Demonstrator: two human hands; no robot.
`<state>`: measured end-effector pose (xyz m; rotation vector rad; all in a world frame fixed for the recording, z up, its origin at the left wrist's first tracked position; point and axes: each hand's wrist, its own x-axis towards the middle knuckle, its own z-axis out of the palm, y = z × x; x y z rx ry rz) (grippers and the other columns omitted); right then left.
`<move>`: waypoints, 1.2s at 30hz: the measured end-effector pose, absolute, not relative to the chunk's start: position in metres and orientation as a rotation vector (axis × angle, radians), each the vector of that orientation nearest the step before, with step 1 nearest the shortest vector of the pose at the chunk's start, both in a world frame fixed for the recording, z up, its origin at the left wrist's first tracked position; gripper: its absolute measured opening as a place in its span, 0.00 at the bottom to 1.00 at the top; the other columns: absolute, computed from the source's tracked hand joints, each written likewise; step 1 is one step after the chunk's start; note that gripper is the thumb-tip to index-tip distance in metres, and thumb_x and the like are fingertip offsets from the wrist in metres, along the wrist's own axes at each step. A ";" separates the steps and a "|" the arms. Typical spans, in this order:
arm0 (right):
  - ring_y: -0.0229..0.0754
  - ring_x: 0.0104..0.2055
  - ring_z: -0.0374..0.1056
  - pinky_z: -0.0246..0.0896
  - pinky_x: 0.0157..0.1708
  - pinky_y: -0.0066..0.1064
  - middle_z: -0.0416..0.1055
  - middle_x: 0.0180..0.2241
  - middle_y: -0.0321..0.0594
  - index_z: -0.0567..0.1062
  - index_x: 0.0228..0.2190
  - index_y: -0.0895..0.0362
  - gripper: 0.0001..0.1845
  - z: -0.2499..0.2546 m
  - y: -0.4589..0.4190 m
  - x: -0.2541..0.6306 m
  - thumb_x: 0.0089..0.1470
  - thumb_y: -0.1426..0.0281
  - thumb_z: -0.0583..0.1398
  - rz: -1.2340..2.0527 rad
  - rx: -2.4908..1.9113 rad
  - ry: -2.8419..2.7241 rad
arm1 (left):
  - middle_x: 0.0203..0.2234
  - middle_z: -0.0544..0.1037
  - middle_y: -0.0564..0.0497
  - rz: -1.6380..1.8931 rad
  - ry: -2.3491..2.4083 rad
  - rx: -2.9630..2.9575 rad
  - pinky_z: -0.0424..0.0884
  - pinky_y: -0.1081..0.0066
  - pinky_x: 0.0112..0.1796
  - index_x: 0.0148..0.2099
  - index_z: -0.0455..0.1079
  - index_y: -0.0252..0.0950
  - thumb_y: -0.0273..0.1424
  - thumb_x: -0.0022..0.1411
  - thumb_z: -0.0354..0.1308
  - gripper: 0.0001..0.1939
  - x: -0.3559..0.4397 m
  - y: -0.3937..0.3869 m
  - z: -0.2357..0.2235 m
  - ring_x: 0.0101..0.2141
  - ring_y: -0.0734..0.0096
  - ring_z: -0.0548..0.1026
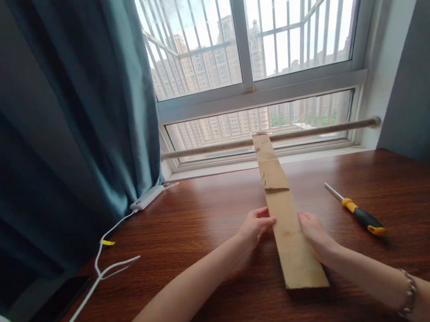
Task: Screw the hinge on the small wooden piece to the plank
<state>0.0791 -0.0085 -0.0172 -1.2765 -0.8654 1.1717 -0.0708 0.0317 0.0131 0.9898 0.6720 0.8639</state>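
Observation:
A long, narrow piece of cardboard (293, 235) stretches away from me over the desk, its far end reaching up in front of the window rail. A folded or overlapping section with small dark staple-like marks shows about halfway along it. My left hand (254, 226) grips its left edge, thumb and fingers closed on it. On the opposite edge, my right hand (318, 237) is closed around the side, its fingers partly hidden under or behind the cardboard. To the right lies a screwdriver (360, 214) with a yellow and black handle, apart from both hands.
The brown wooden desk (205, 200) runs up to the window. A white power strip (148, 198) lies at the back left, its white cable (78, 300) trailing forward. A blue curtain (107, 91) hangs at left. A horizontal rail (323, 130) crosses the window.

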 end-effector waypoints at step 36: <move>0.42 0.24 0.69 0.66 0.26 0.34 0.71 0.25 0.40 0.61 0.55 0.56 0.28 0.035 0.014 0.193 0.51 0.73 0.50 0.866 -1.649 -1.166 | 0.50 0.69 0.39 1.467 1.000 2.178 0.63 0.58 0.48 0.62 0.51 0.37 0.36 0.54 0.61 0.37 -0.053 0.124 0.009 0.47 0.58 0.69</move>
